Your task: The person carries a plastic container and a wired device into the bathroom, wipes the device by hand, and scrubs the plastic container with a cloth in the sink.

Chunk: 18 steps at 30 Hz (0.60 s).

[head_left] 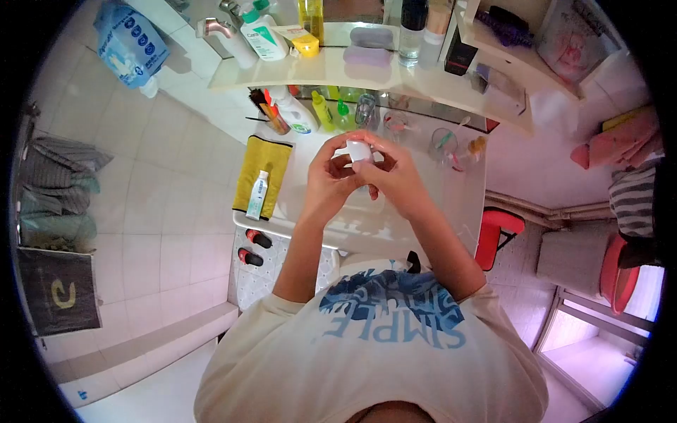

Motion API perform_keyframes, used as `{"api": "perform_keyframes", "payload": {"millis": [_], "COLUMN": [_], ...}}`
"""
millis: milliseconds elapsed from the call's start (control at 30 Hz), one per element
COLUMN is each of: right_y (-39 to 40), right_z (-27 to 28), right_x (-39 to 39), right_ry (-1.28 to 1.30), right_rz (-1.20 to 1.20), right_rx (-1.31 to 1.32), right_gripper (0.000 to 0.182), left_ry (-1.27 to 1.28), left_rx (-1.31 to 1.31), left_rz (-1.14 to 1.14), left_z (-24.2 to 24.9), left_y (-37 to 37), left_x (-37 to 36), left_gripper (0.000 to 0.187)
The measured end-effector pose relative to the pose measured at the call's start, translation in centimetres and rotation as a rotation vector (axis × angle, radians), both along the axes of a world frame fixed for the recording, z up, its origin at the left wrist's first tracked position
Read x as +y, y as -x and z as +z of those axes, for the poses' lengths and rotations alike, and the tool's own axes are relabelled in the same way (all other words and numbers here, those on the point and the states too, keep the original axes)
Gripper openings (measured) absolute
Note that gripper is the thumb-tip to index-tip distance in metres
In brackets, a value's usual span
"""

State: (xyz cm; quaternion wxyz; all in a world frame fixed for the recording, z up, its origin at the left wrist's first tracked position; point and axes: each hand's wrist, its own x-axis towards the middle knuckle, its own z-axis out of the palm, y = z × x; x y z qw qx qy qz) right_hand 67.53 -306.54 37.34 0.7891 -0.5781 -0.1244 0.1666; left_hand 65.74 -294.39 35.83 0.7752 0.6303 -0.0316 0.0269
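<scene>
Both hands meet over the washbasin [285, 204], around a small white object [359, 150] that looks like a bar of soap or a cap. My left hand [331, 176] has its fingers curled against the object's left side. On the other side, my right hand [395, 173] wraps its fingers round the same piece, a fingertip on its lower edge. A toothpaste tube [259, 195] lies on a folded yellow towel [276, 158] at the basin's left edge.
A shelf [324, 70] above the basin carries a white pump bottle [263, 39], clear bottle [411, 35] and dark box [460, 55]. Below it stand a white bottle [293, 113], green bottles and glass cups [443, 144]. Red stool [497, 236] at right; slippers [254, 247] on the floor.
</scene>
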Motion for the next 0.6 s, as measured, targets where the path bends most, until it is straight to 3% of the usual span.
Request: {"api": "perform_keyframes", "payload": {"millis": [600], "right_y": [-0.6], "right_z": [-1.5], "right_x": [1.6], "right_ry": [0.007], "right_rz": [0.021], "right_rx": [0.026], "right_gripper": [0.032], "left_ry": [0.025], "left_rx": [-0.016], "left_rz": [-0.026], "left_z": [-1.3], "left_y": [-0.5], "left_x": [1.5], "left_gripper": [0.050]}}
